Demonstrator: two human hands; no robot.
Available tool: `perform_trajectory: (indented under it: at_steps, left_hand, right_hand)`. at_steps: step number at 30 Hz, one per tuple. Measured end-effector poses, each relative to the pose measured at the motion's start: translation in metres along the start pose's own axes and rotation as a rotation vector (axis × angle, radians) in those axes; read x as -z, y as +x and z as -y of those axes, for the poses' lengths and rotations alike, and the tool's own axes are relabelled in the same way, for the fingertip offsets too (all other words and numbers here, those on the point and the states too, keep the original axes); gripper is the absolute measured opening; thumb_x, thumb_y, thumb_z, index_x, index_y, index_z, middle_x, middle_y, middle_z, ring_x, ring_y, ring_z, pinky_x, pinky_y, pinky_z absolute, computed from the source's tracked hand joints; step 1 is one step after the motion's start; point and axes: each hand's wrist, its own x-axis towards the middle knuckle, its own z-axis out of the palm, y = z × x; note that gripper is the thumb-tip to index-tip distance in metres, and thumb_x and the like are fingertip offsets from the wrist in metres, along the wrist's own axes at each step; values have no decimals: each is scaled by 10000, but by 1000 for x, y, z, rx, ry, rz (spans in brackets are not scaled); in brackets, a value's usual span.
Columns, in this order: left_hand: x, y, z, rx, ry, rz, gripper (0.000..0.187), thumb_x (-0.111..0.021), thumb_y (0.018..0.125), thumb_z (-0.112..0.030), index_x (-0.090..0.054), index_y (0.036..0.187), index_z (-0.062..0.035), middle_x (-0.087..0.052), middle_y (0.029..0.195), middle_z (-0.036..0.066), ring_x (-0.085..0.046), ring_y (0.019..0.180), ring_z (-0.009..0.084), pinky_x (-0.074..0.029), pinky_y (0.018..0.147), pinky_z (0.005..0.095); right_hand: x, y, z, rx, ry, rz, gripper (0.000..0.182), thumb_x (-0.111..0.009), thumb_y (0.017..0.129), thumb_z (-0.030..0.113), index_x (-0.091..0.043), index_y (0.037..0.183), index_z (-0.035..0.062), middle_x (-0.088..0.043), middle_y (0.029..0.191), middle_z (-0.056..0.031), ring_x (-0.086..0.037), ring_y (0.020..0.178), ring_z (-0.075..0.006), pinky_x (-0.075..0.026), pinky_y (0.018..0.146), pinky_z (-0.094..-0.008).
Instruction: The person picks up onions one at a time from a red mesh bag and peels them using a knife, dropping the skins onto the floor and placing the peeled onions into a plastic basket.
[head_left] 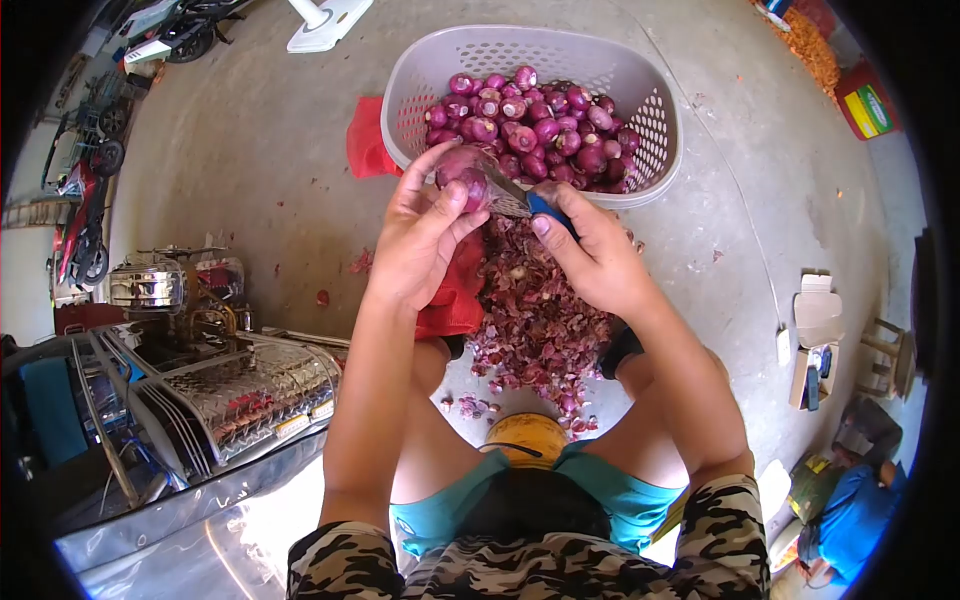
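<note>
My left hand (425,225) is closed round a purple onion (462,178), held up near the front-left rim of a grey basket. In my right hand (590,245) is a knife with a blue handle (550,213), its blade (508,188) pointing left against the onion. Behind both hands stands the perforated basket (530,38), which holds several purple onions (545,130). Below my hands a heap of dry onion skins (545,310) lies on the floor, beside a red mesh sack (452,290).
A yellow round container (525,440) sits between my legs. On the left is a metal-racked vehicle (240,390). To the right are an open cardboard box (815,340), a cable on the floor and a person in blue (858,520). A red bucket (868,105) stands at the upper right.
</note>
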Motion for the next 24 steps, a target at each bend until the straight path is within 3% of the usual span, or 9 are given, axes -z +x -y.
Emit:
perform_trajectory:
  at_steps: [2, 8, 17, 20, 24]
  left_hand:
    - [1, 1, 7, -44, -5, -11, 458, -620, 881, -133, -435, 1300, -125, -547, 1186, 52, -563, 1030, 163, -499, 837, 309]
    - [9, 4, 23, 0, -162, 60, 486, -622, 885, -234, -409, 1309, -129, -534, 1213, 34, -555, 1057, 163, -495, 848, 331]
    - [-3, 6, 24, -58, -168, -3, 458, -644, 869, -224, -462, 1263, -78, -544, 1209, 46, -563, 1053, 180, -480, 918, 386]
    - [2, 8, 28, -184, 22, -14, 459, -559, 918, -289, -437, 1298, -63, -554, 1203, 75, -561, 1076, 201, -470, 934, 383]
    - [0, 6, 24, -171, 11, -38, 432, -547, 926, -287, -464, 1276, -48, -580, 1165, 83, -575, 1053, 193, -484, 906, 374]
  right_hand:
    - [0, 1, 4, -20, 18, 27, 344, -532, 916, 315, -521, 1027, -11, -601, 922, -213, -584, 853, -400, -462, 748, -427]
    - [-5, 4, 7, -22, -73, 70, 330, -518, 914, 328, -517, 986, 6, -605, 847, -220, -591, 805, -407, -453, 683, -463]
    - [-7, 9, 4, -46, -74, 1, 293, -518, 916, 303, -525, 997, 21, -602, 816, -212, -592, 775, -405, -449, 655, -462]
    - [-6, 10, 7, -75, -53, 50, 278, -522, 914, 299, -526, 982, 30, -591, 778, -208, -586, 752, -406, -438, 634, -468]
    - [-9, 10, 6, -15, -76, 39, 251, -518, 915, 285, -515, 968, 39, -574, 719, -204, -580, 711, -407, -429, 605, -470]
